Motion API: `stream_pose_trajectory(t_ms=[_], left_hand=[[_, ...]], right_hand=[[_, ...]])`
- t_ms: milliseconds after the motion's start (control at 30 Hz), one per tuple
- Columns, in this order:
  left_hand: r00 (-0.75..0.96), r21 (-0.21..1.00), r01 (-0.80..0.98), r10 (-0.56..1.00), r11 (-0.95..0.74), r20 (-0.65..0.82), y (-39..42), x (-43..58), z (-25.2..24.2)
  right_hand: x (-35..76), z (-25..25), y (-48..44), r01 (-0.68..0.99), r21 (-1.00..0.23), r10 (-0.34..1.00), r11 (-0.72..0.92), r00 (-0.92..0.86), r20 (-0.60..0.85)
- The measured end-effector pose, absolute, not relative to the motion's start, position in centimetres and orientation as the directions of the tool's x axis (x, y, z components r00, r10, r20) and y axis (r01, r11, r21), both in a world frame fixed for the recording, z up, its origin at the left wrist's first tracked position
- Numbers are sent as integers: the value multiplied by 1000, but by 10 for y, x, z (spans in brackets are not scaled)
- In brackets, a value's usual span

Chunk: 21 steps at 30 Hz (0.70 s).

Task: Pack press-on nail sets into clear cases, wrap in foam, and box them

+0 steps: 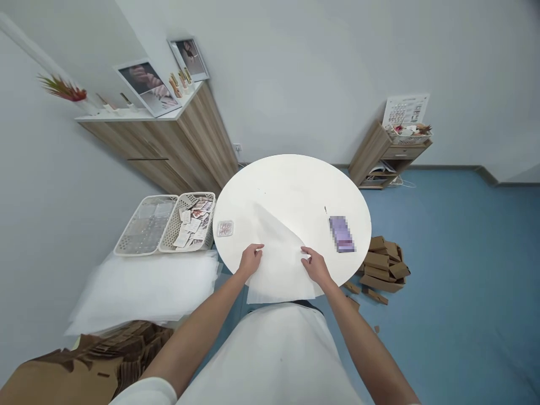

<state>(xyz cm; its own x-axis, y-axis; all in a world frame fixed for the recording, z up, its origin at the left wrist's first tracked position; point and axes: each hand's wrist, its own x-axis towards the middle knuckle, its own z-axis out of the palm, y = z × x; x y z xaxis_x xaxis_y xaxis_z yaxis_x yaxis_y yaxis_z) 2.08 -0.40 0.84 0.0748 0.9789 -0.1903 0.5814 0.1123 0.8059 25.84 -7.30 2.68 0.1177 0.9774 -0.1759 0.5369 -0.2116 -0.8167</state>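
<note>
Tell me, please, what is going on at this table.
A person's left hand and right hand are at opposite edges of a thin white sheet on a white table; its near end reaches past the table's near edge. A small clear case lies to the left, a pixelated purple item to the right. A stack of similar sheets lies left of the table.

Pale walls (295, 73) stand behind a wood-grain cabinet (206, 140), shelf unit (368, 154) and blue floor (455, 270).
</note>
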Motion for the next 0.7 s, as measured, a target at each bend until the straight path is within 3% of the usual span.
stream_pose_trajectory(t_ms=[167,267,400,567,700], left_hand=[[49,705,677,943,210,-328,5,25,-6],[101,630,759,927,164,-362,5,29,-10],[141,524,849,923,73,-357,7,39,-13],[70,382,921,934,74,-352,11,49,-17],[59,298,954,969,15,-238,0,56,-14]], right_hand=[[279,3,-58,600,-769,974,-220,89,-210],[285,-8,-53,687,-703,974,-183,32,-223],[286,-19,-48,793,-600,967,-111,-54,-249],[282,-21,-48,873,-479,966,-85,-46,-256],[276,-16,-47,886,-452,944,103,-230,-235]])
